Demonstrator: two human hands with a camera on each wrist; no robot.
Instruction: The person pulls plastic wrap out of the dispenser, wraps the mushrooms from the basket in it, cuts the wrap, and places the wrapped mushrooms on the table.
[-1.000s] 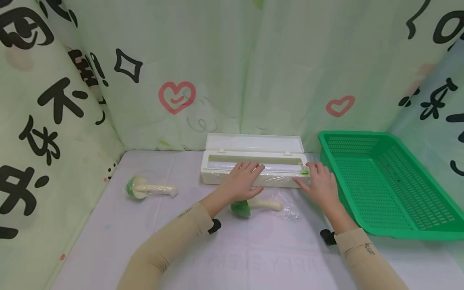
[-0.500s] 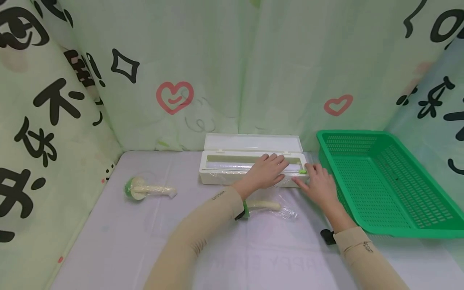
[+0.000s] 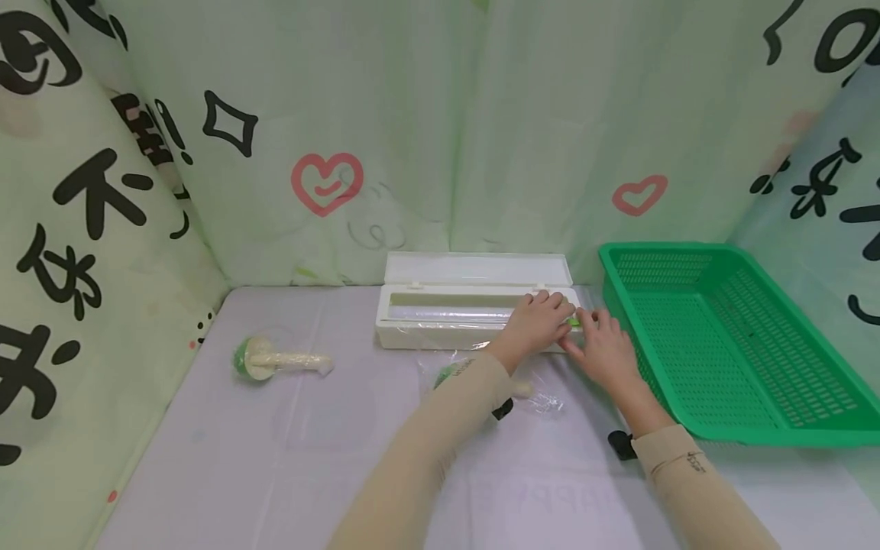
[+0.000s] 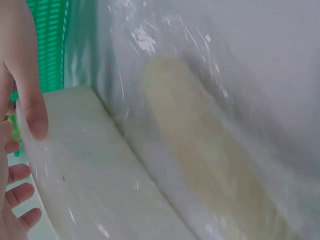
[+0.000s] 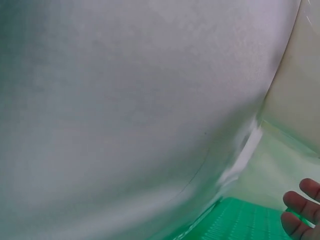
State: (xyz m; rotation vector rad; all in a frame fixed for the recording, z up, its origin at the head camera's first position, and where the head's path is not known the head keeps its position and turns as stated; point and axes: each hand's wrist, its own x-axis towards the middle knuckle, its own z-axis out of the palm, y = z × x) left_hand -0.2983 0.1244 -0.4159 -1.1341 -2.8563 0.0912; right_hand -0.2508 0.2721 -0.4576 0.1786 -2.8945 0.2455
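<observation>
Both hands are on the white wrap box (image 3: 474,313), which sits at the back of the desk (image 3: 275,458) with its lid standing open. The roll of clear wrap (image 3: 454,312) lies inside it.

The left hand (image 3: 535,325) rests flat on the right end of the box, with its fingers straight and pressing on the front edge. The right hand (image 3: 605,347) is just beside it, at the little green slider (image 3: 574,322) on the end of the box. Its fingers touch the slider, but I cannot tell if they pinch it.

A sheet of clear wrap (image 3: 543,397) hangs from the box down onto the desk. A toy mushroom (image 3: 454,374) with a green cap lies on that sheet, partly hidden under the left arm. Another toy mushroom (image 3: 278,359), already wrapped, lies well apart on the left. A green basket (image 3: 729,344) stands on the right.

It looks like the cutting step: one hand holds the box, the other is at the cutter. The next move seems to need a firm press on the box and a smooth slide of the green piece along the edge, so the sheet comes off clean.
</observation>
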